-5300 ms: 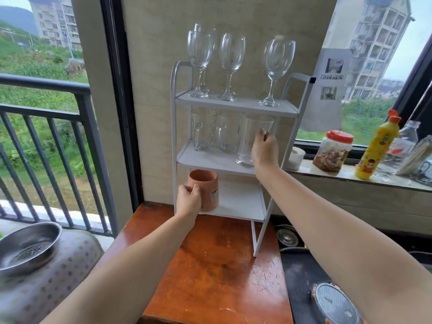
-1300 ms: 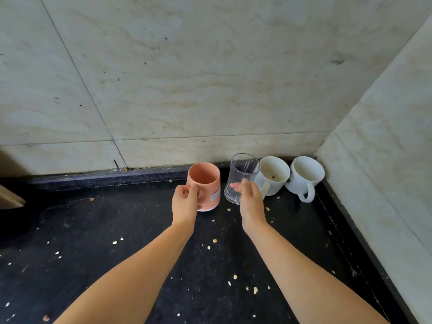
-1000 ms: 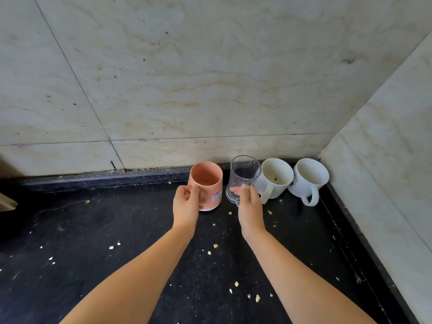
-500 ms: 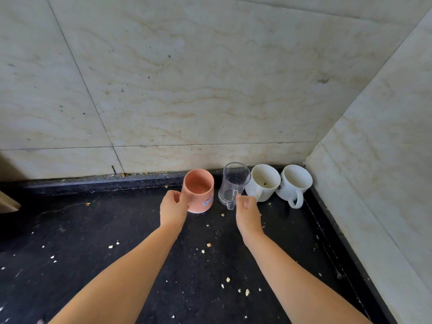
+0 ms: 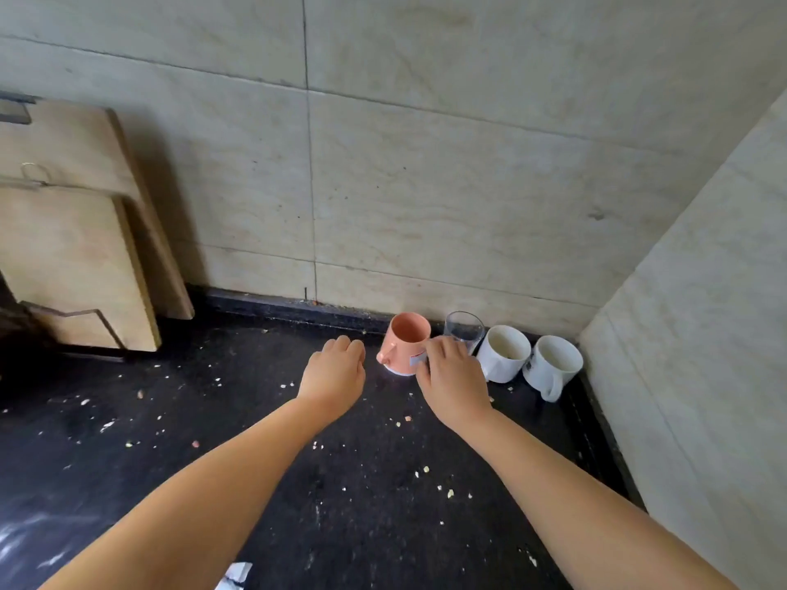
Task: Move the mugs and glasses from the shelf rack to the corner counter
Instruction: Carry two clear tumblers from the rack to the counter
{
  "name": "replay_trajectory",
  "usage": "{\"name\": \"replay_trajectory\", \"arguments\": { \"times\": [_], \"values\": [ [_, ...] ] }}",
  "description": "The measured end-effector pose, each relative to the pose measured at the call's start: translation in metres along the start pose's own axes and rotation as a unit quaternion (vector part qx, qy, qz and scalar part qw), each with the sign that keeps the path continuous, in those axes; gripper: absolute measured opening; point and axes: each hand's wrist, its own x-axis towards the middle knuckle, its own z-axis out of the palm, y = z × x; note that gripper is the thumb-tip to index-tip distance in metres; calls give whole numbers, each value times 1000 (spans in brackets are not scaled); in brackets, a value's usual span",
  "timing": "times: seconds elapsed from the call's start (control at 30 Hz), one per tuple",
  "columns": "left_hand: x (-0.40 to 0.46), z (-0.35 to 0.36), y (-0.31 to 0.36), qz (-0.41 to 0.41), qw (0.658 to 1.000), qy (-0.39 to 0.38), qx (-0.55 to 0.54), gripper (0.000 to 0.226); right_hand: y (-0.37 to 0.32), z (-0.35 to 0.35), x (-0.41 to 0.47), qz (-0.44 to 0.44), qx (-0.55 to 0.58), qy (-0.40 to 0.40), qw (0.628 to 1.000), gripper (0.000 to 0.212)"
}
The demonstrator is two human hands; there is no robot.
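No wording can be read anywhere. A pale sticker on the pink mug (image 5: 404,347) is too blurred to make out. A dark mark on one white mug (image 5: 549,368) is likewise illegible.

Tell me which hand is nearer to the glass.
Right. The right hand lies just in front of the glass, partly covering it; the left hand is farther left, beyond the pink mug.

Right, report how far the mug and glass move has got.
Done: four vessels stand in a row at the corner counter: pink mug, clear glass and two white mugs. In hand: nothing. The left hand is empty beside the pink mug; the right hand hangs in front of the glass, contact unclear. Left: the shelf rack is out of view, so the remainder cannot be judged.
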Motion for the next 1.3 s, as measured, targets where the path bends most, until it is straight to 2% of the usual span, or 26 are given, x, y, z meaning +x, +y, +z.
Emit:
{"name": "replay_trajectory", "arguments": {
  "times": [0.1,0.17,0.37,0.47,0.57,0.87,1.07,1.3],
  "values": [
    [-42,-20,-14,-9,997,8,74,20,-26,-7,-8,-67,-42,-51,996,35],
    [-69,-30,-27,-41,995,16,86,21,-46,-8,-13,-94,-53,-84,991,38],
    [-185,-65,-78,-207,968,29,141,22,-145,-6,-43,-192,-61,-162,966,40],
    [-241,-79,-99,-299,944,50,131,23,-200,-6,-66,-244,-52,-169,953,39],
    [-300,-93,-112,-354,925,70,123,25,-253,-11,-95,-297,-60,-172,938,38],
    [-584,-137,-118,-506,838,117,169,22,-420,-33,-278,-462,-50,-176,868,36],
    [-782,-151,-97,-615,761,110,173,25,-524,-58,-446,-589,-6,-172,790,32],
    [-943,-160,-69,-721,653,174,153,21,-609,-82,-581,-694,11,-177,698,35]
  ]
}}
